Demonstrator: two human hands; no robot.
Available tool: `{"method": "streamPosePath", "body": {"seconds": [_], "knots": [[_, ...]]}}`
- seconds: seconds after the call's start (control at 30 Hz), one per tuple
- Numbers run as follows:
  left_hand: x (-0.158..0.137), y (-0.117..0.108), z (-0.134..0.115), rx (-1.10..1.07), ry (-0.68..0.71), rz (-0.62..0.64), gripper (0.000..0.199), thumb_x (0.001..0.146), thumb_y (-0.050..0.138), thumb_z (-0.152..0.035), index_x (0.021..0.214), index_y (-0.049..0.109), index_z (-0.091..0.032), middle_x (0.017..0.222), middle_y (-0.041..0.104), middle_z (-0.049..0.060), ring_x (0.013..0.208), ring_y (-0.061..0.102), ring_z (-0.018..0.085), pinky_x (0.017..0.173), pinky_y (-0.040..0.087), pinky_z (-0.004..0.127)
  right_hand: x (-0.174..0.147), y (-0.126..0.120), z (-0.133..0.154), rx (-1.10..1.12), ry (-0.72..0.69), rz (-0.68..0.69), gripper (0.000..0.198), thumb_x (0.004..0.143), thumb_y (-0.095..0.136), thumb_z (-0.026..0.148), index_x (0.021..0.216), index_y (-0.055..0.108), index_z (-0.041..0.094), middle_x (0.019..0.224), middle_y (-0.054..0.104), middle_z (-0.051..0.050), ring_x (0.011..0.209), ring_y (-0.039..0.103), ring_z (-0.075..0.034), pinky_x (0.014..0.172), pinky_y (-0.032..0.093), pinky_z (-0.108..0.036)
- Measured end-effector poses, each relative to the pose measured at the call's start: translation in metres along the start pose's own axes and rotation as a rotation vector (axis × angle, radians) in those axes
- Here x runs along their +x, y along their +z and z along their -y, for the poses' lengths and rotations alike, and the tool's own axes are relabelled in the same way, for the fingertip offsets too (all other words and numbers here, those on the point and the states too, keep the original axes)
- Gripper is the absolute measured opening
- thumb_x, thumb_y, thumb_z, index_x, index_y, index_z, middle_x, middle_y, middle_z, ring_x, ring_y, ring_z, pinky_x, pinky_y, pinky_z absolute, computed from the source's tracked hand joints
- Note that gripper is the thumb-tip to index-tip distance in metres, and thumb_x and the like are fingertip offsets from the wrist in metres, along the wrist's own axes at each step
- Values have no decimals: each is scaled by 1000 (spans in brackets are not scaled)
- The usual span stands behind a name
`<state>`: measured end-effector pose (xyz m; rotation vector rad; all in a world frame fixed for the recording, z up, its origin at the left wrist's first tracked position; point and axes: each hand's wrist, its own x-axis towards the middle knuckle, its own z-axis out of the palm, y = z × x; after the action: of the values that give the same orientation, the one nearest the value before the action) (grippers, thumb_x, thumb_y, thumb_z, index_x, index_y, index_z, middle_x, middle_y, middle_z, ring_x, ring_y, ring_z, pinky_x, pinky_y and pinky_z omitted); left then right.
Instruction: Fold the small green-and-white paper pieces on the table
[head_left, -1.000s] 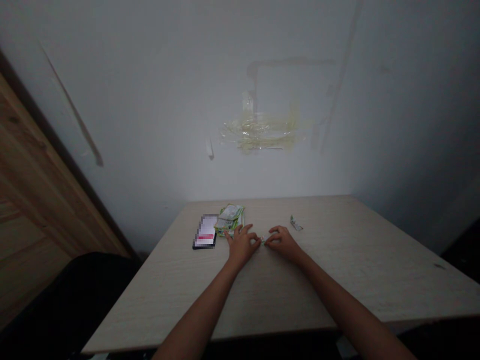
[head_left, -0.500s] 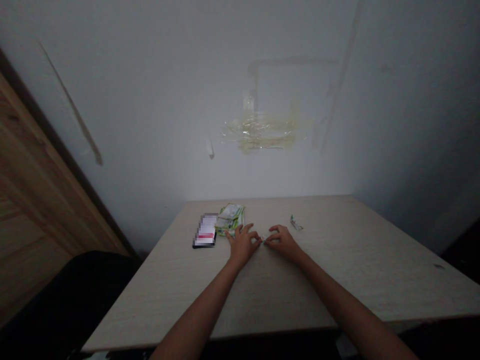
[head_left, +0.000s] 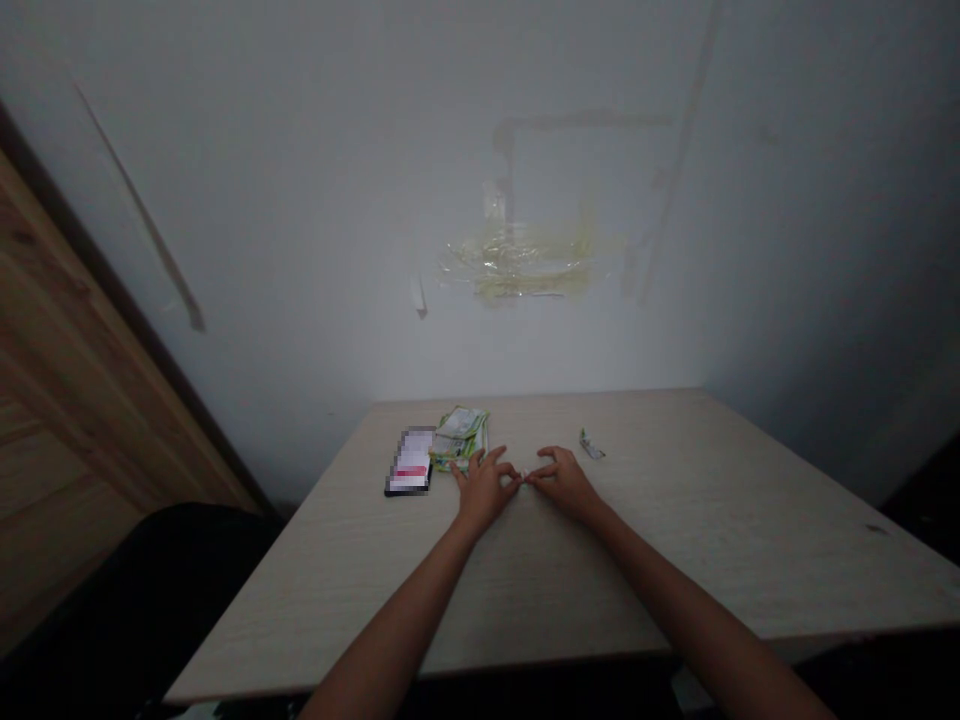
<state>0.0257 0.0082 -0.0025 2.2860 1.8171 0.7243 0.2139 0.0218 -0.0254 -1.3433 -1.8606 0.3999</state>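
Observation:
Between my two hands, low over the table, is a small whitish piece, too small to name, perhaps paper or wrapper. My left hand pinches its left side with thumb and forefinger, the other fingers spread. My right hand pinches the right side, its fingertips almost meeting the left ones. Just beyond my left hand lie green and white printed packets, partly hidden by the fingers. To the right, past my right hand, a small crumpled strip of wrapper rests on the tabletop.
A phone with its screen lit and blurred lies left of the packets. Behind the table rises a grey wall with clear tape stuck on it. A dark chair back and a wooden panel stand at left.
The small piece has shifted slightly between my fingertips, and my right hand has moved a little left toward my left hand. The packets, phone and strip stay put.

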Motion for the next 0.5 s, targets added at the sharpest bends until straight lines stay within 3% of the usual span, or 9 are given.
{"method": "streamPosePath", "body": {"seconds": [0.5], "knots": [[-3, 2, 1, 10, 17, -20, 11, 83, 66, -42, 90, 71, -36, 143, 52, -6, 139, 31, 34, 104, -1, 80, 2, -3, -15, 98, -48, 61, 9, 75, 75, 33, 79, 79, 26, 118, 63, -10, 114, 54, -26, 104, 40, -42]]}}
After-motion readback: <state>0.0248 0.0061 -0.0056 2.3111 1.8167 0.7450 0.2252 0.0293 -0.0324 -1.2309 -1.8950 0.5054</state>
